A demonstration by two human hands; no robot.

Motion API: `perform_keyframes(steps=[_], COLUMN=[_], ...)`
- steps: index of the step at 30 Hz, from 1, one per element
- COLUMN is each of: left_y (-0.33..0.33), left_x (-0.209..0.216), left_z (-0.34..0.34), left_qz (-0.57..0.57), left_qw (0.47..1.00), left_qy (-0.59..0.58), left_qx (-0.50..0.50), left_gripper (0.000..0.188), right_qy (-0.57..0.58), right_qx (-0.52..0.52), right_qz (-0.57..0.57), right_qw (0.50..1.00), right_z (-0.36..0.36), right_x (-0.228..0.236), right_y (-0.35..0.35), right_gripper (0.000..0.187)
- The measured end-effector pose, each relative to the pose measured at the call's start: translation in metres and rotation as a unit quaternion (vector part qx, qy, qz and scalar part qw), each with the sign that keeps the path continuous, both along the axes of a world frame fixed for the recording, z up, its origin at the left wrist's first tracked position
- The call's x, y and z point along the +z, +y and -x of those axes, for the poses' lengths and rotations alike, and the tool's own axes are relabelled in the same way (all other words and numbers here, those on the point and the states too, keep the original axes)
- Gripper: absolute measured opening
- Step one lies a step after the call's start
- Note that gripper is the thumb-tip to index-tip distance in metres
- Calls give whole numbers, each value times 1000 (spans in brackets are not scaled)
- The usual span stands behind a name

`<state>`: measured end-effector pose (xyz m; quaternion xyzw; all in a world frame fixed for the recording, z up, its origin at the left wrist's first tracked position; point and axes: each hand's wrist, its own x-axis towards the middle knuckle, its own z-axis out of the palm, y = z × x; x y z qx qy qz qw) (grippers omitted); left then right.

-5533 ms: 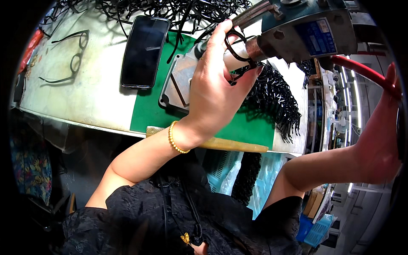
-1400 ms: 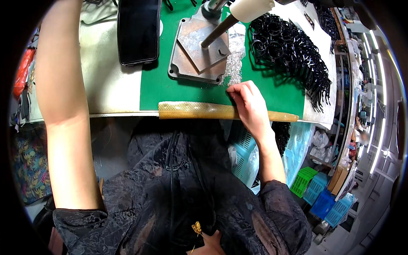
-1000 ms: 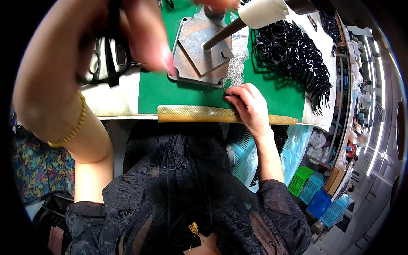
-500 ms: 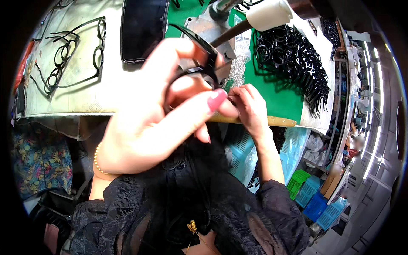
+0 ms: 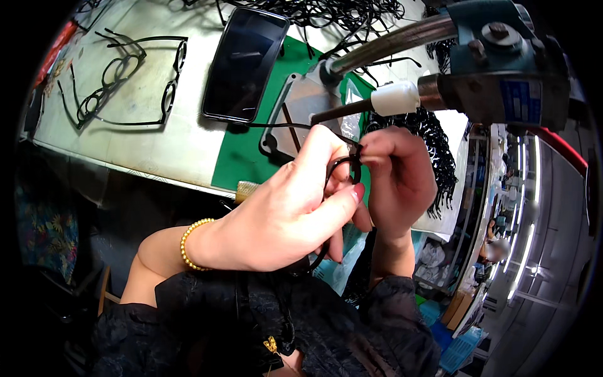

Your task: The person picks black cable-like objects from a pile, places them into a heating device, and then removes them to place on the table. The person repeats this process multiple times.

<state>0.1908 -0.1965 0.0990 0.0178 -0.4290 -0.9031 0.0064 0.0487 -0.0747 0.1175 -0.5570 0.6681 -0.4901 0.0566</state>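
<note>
Black plastic of an eyeglass frame (image 5: 340,161) sits between both hands, its front running down and toward the body. The left hand (image 5: 267,220) is curled around the front, thumb against the rim; the right hand (image 5: 405,179) has thumb and fingertip closed at the upper hinge corner, nearer that joint, though whether they pinch anything small is hidden. From there one temple (image 5: 273,125) points left, over the metal base plate (image 5: 300,100) and toward the smartphone (image 5: 246,66).
</note>
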Motion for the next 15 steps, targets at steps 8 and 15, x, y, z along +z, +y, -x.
perform_keyframes(steps=[8,15], left_y=[-2,-2], left_x=[-1,1], left_z=[1,8], left_qz=[-20,-17], left_qw=[1000,999], left_qy=[8,23], left_qx=[-20,-21], left_gripper=[20,23], right_qy=[-133,-235], right_qx=[-61,-96], right_qz=[56,17], right_qw=[988,967], right_z=[-10,-10], right_x=[-6,4], right_y=[2,3], right_gripper=[8,11])
